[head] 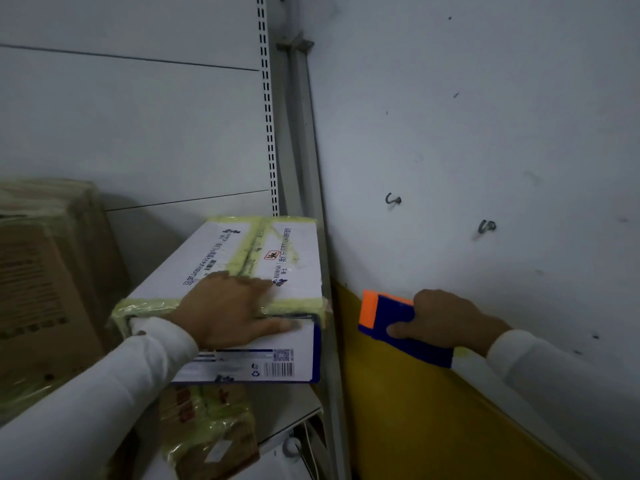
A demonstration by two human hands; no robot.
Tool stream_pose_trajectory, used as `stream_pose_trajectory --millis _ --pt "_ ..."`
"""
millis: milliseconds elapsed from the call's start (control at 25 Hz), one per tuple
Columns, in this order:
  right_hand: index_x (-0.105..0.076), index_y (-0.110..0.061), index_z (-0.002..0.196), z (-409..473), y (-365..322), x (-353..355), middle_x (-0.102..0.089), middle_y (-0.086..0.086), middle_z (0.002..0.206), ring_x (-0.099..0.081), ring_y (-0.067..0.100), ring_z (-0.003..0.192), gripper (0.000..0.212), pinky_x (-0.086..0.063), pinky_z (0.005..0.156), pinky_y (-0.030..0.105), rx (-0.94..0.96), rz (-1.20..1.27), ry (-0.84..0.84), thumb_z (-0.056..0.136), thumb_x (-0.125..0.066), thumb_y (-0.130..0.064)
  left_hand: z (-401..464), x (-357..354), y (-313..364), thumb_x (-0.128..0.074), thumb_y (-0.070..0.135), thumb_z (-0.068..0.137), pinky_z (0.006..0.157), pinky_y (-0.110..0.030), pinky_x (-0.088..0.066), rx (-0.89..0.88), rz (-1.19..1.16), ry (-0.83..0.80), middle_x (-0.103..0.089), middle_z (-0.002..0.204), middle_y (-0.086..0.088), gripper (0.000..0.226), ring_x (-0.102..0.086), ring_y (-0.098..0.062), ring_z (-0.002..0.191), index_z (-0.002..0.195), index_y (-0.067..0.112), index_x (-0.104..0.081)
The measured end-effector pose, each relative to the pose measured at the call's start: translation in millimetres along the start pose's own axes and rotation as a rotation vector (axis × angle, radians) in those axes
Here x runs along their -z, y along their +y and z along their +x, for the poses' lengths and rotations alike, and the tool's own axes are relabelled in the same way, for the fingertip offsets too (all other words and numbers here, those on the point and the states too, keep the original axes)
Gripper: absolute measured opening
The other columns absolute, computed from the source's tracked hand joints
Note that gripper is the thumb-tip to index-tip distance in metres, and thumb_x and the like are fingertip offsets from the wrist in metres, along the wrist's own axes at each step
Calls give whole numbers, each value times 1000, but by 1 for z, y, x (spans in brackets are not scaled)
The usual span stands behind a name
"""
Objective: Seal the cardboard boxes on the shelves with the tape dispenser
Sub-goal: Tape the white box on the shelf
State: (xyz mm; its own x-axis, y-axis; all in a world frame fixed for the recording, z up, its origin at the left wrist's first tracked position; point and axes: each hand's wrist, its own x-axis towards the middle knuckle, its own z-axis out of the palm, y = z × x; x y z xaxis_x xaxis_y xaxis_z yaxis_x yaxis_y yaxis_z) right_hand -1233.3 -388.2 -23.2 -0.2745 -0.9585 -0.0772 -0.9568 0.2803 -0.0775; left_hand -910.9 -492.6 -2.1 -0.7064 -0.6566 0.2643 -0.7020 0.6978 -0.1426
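A white cardboard box [242, 289] printed with blue text was seen lying on a grey metal shelf [291, 415], its far right corner close to the slotted shelf upright [268, 109]. Yellowish tape [249, 247] had been laid along the top seam and around the near edge of the box. The left hand [228, 310] was pressed flat on the near top edge, fingers spread and relaxed, the thumb draped over the front face above a barcode. A white sleeve [104, 386] was worn on that arm.

The tape dispenser [398, 327], blue with an orange end, was held apart from the box, to the right of the shelf frame, in front of a grey wall [485, 133] with a yellow lower band [415, 410]. It was gripped by the right hand [446, 320], fingers curled around its body and the thumb laid along its near side.

A brown cardboard box [45, 271], wrapped partly in the same yellowish tape, was stacked at the left of the shelf. A smaller taped brown package [207, 431] was visible on the level below. Two small dark hooks [393, 199] were fixed to the wall.
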Motion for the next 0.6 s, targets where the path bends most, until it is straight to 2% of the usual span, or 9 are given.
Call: stream_pose_trajectory --millis 120,200,280,360,440,520,600 --pt "-43 -19 63 5 -5 8 -50 -3 58 -48 10 48 58 -32 44 23 0 175 104 76 -65 -71 24 -3 62 -18 91 69 89 -38 -45 68 -3 151 -61 121 -2 97 -60 -26 104 132 21 -41" --pt "-42 -18 61 5 -8 11 -50 -2 56 -47 12 47 58 -32 45 23 6 262 103 77 -68 -67 39 -12 91 -33 72 83 86 -39 -46 116 28 139 -60 112 -4 70 -59 -25 101 120 15 -48" --pt "-39 -18 59 2 -7 12 -47 -2 53 -45 12 45 58 -31 46 23 27 318 88 79 -69 -63 46 -21 101 -41 47 89 86 -38 -46 178 58 86 -58 112 -6 45 -57 -25 103 116 12 -50" --pt "-39 -17 58 -3 -4 13 -47 0 54 -46 14 47 58 -32 47 25 42 350 90 80 -69 -61 49 -27 98 -41 39 90 85 -37 -47 196 91 106 -58 113 -8 39 -56 -25 102 116 11 -50" --pt "-45 -14 61 -9 -1 15 -54 6 59 -53 19 53 55 -37 52 27 48 403 101 82 -69 -58 47 -24 93 -42 47 91 82 -36 -49 120 29 132 -59 111 -5 40 -58 -24 99 115 15 -49" --pt "-57 -5 71 -17 1 17 -68 16 73 -67 30 68 50 -46 60 33 73 542 106 83 -71 -51 35 -16 80 -43 68 83 85 -32 -49 17 -186 82 -60 115 -1 57 -59 -21 99 119 24 -46" --pt "-65 2 82 -25 3 19 -73 18 85 -71 31 79 47 -54 68 38 128 681 90 83 -73 -45 15 -6 47 -37 87 69 103 -31 -34 -63 -167 22 -47 141 1 87 -49 -20 123 138 33 -33"
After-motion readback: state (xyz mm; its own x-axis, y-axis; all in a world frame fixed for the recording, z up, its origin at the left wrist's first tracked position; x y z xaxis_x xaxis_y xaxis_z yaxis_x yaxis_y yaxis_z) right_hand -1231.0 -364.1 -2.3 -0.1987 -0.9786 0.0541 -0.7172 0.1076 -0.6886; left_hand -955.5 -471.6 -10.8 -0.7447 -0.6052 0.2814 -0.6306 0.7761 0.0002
